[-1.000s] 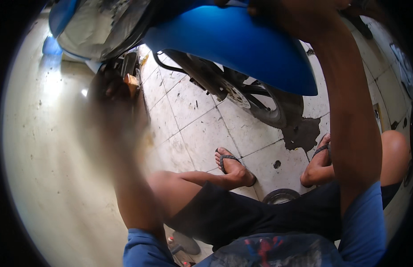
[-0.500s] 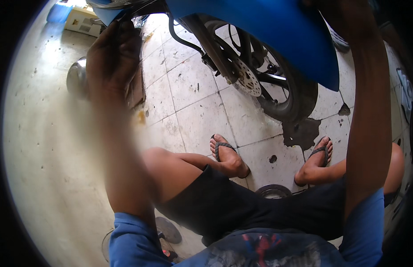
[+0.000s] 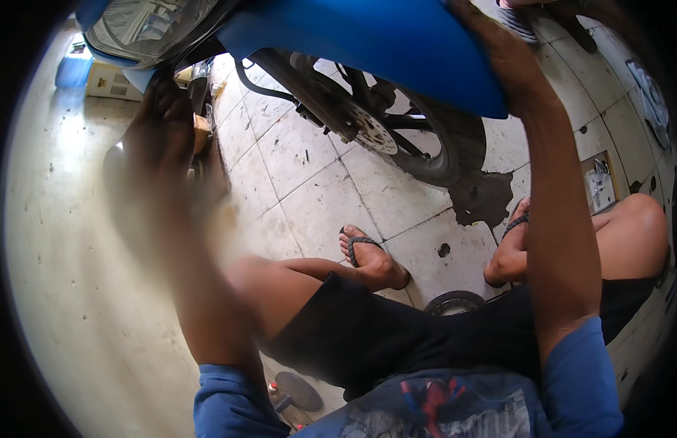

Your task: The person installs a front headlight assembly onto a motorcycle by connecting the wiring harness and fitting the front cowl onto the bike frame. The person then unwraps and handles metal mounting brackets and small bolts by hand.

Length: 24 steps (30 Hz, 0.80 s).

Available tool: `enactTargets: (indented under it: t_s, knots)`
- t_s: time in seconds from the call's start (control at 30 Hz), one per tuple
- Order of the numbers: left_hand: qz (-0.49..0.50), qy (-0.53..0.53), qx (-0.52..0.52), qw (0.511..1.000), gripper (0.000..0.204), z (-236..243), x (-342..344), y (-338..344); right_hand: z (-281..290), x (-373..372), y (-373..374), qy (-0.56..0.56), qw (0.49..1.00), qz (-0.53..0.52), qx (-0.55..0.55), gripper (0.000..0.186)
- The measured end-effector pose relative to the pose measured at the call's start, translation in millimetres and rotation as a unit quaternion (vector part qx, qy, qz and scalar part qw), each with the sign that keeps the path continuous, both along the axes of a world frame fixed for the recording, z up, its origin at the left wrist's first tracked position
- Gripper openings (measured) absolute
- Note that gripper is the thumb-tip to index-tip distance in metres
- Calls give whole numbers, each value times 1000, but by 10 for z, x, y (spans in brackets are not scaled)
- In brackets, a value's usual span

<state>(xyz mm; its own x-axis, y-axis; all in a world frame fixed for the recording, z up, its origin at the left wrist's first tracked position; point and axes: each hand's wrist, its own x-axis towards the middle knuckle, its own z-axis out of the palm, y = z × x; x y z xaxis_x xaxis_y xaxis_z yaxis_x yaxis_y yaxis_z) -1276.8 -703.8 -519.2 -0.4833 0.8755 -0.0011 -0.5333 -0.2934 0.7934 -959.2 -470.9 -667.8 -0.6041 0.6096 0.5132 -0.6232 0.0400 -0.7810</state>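
Observation:
In front of me is a motorcycle with a blue front fender [image 3: 368, 55] and a clear headlight [image 3: 152, 25] in a blue fairing. My left hand [image 3: 163, 120] is raised to the fairing's lower tip below the headlight, its fingers curled against that edge. Blur and shadow hide the fingertips. Along the far right edge of the fender lies my right hand [image 3: 503, 58], fingers wrapped over the rim. Beneath the fender are the front wheel [image 3: 441, 157], the brake disc [image 3: 375, 131] and a fork leg [image 3: 302, 95].
My sandalled feet [image 3: 371, 255] rest on the stained tile floor [image 3: 309, 168]. A dark wet-looking patch [image 3: 481, 197] spreads beside the tyre. A cream box [image 3: 112, 82] stands far left. At right lies a shallow tray [image 3: 600, 179]; another person's foot [image 3: 517, 22] shows behind the fender.
The motorcycle has shifted left and the headlight now shows more. Both hands remain at the bodywork, and my right hand is now closer to the fender's tip. The tray at right has come into view.

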Motion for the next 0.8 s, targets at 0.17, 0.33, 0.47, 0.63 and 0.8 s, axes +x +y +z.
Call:
enactTargets:
  t_s: [0.17,0.33,0.47,0.63,0.8]
  knots:
    - [0,-51,5,999,24,18,-50,32,637,156,-510,-247,959,-26,-134,58]
    - [2,-52,2,999,20,56,-71,-14,758,69,-769,-245,959,-27,-142,82]
    - [-5,-22,-6,1000,16,94,-23,-82,412,-88,-1021,-250,960,-104,-73,80]
    - [-20,-33,3,999,16,84,-202,-166,377,-336,-1381,-177,966,-150,111,90]
    - [-21,-29,7,999,20,82,-243,-221,314,-565,-1671,-234,961,-145,32,98]
